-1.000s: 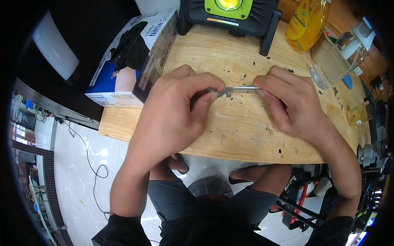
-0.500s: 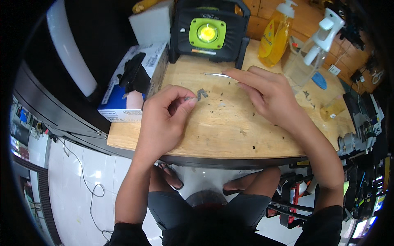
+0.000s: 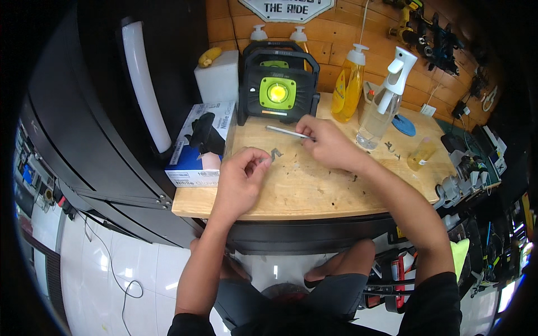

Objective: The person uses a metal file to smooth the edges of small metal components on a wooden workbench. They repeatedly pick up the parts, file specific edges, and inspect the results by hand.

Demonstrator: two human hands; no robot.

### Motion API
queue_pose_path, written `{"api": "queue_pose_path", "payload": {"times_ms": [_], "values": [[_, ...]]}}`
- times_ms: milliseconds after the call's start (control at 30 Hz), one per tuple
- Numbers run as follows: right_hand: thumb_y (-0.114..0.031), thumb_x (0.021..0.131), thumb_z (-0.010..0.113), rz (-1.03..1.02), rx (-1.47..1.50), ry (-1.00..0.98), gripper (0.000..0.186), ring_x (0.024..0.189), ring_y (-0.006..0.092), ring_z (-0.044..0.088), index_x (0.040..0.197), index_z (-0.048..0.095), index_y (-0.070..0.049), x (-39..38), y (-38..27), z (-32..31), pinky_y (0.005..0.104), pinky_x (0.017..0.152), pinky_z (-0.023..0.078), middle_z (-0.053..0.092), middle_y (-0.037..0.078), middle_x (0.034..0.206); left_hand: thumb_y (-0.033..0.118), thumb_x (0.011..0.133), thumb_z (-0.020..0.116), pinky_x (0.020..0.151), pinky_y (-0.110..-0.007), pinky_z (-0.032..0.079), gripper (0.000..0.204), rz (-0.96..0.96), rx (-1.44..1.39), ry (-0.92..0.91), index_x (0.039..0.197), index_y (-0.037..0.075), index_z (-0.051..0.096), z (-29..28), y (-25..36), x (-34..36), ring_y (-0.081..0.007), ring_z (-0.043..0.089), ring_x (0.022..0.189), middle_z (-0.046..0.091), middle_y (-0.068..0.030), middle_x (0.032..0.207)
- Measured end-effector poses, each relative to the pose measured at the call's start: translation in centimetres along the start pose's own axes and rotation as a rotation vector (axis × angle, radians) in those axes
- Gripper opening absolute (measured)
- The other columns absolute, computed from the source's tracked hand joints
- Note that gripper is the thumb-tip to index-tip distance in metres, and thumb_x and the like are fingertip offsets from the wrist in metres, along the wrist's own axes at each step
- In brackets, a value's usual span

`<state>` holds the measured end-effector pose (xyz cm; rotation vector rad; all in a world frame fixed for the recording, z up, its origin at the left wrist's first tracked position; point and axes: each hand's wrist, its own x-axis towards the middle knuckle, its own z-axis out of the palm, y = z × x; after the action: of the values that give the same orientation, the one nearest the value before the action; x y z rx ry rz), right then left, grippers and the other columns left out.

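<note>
Pinched between the thumb and index finger of my left hand (image 3: 245, 175) is a small dark-grey angular piece (image 3: 275, 154), over the front left of the wooden worktop (image 3: 302, 196). My right hand (image 3: 324, 144) grips a slim silver tool (image 3: 286, 132), which looks like tweezers, lying level and pointing left, above and to the right of the grey piece and apart from it. A few small grey pieces (image 3: 390, 148) and dark specks lie on the wood.
A glove box (image 3: 193, 176) stands at the left. Behind are a white block (image 3: 216, 78), a lit work lamp (image 3: 269, 84), a yellow pump bottle (image 3: 346, 92), a clear spray bottle (image 3: 370, 126) and a blue pad (image 3: 405, 125). An amber container (image 3: 420, 154) is at the right.
My right hand with the silver tool has lifted away from the grey piece and moved back, away from me. The left hand still pinches the piece. The view has tilted up, showing more wall.
</note>
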<state>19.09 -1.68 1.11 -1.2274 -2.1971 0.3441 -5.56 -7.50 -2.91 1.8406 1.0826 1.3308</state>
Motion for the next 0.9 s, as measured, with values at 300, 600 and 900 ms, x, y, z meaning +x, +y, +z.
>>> {"api": "queue_pose_path", "payload": {"times_ms": [300, 600, 900], "values": [[-0.015, 0.089, 0.066, 0.208, -0.272, -0.097, 0.027, 0.1, 0.0433, 0.071, 0.108, 0.071, 0.004, 0.7, -4.2, 0.4, 0.0506, 0.088, 0.055, 0.074, 0.027, 0.108, 0.012, 0.101, 0.07, 0.069, -0.025, 0.047, 0.014, 0.077, 0.069, -0.001, 0.104, -0.001, 0.071, -0.4, 0.2, -0.4, -0.0067, 0.056, 0.075, 0.066, 0.0007, 0.083], [-0.024, 0.092, 0.078, 0.098, 0.478, -0.037, 0.031, 0.066, 0.0197, 0.061, 0.102, 0.071, 0.005, 0.3, -5.2, -3.0, 0.0356, 0.065, 0.05, 0.068, 0.013, 0.076, 0.016, 0.102, 0.071, 0.063, -0.023, 0.042, 0.019, -0.048, -0.016, -0.038, 0.105, -0.003, 0.072, 1.1, 1.2, 3.8, -0.0027, 0.053, 0.07, 0.064, 0.0049, 0.079], [-0.017, 0.095, 0.074, -0.23, -0.007, 0.176, 0.017, 0.067, 0.0242, 0.064, 0.095, 0.069, 0.0, 1.2, -0.8, -2.6, 0.0355, 0.062, 0.049, 0.063, 0.012, 0.07, 0.011, 0.1, 0.066, 0.073, -0.036, 0.05, 0.018, 0.295, 0.27, -0.123, 0.107, -0.004, 0.073, 3.1, 2.2, 8.6, -0.024, 0.066, 0.08, 0.071, -0.0187, 0.09]]}}
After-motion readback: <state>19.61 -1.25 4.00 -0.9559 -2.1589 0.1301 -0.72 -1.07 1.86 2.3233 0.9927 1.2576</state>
